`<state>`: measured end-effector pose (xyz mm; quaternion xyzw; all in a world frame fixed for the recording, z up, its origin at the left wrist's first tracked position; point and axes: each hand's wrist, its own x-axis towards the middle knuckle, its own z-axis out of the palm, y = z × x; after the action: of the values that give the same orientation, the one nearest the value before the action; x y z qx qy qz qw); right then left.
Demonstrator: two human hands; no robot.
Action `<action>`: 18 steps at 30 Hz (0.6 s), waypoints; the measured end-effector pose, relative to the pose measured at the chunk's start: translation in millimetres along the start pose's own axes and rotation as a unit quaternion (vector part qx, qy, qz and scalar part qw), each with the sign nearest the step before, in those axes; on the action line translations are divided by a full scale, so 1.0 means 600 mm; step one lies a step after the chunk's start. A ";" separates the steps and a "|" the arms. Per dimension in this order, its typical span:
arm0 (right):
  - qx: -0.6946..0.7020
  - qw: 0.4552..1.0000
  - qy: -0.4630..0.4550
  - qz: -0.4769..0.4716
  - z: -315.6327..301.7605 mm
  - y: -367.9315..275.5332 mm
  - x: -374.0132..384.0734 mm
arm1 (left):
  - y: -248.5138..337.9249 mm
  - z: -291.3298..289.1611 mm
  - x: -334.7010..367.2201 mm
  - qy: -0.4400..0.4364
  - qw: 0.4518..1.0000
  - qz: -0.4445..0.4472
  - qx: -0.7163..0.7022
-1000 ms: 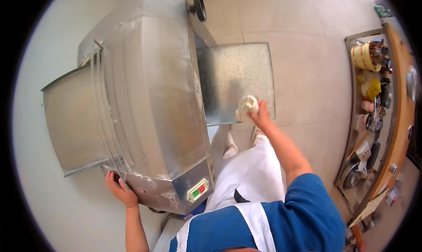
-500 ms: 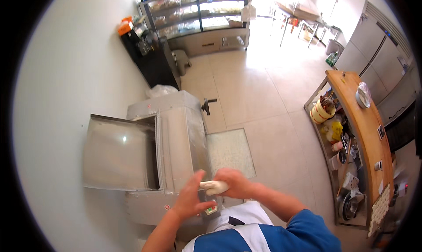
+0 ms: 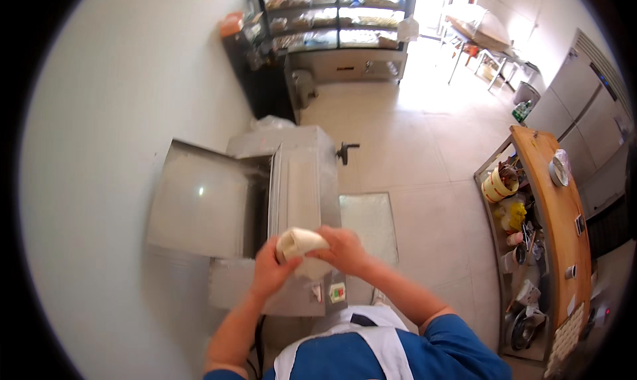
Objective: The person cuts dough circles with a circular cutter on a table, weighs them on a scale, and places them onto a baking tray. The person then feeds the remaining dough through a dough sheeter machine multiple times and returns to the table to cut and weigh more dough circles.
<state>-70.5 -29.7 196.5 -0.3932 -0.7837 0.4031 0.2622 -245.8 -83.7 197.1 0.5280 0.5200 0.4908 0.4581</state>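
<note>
A pale, rolled-up piece of dough (image 3: 300, 242) is between my two hands, in front of my body. My left hand (image 3: 270, 271) grips its left end, thumb turned inward along its lower side. The right end is held by my right hand (image 3: 343, 249), with the fingers wrapped round it. Beneath the dough stands a stainless steel dough-rolling machine (image 3: 304, 181), with its slanted metal tray (image 3: 202, 201) on the left. A red and green switch (image 3: 338, 292) sits on the machine's near side, below my right hand.
A black crank handle (image 3: 346, 152) sticks out from the machine's far right side. Along the right runs a wooden-topped workbench (image 3: 547, 201), its lower shelf crowded with tubs and bowls. A glass display case (image 3: 338, 32) stands at the back, a steel refrigerator (image 3: 577, 91) at far right.
My left hand, held apart from the dough before, has closed on its left end. Both hands have risen with the dough, which now looks wider. The view has shifted, moving the machine rightward.
</note>
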 end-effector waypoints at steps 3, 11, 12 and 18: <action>0.022 0.995 0.096 -0.012 0.006 -0.012 0.017 | 0.020 -0.050 0.038 0.054 0.991 0.008 0.120; 0.025 0.987 0.112 0.113 -0.029 0.150 -0.092 | -0.120 -0.278 0.153 0.269 0.774 -0.164 0.550; -0.027 0.987 0.076 0.137 -0.027 0.166 -0.117 | -0.124 -0.279 0.159 0.270 0.773 -0.170 0.549; -0.050 0.963 0.029 0.265 -0.004 0.185 -0.244 | -0.172 -0.212 0.193 0.203 0.786 -0.155 0.563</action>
<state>57.3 -109.0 90.8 -0.6109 -0.6627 0.4069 0.1486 -385.4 32.7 112.2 0.4931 0.8597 0.1290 0.0333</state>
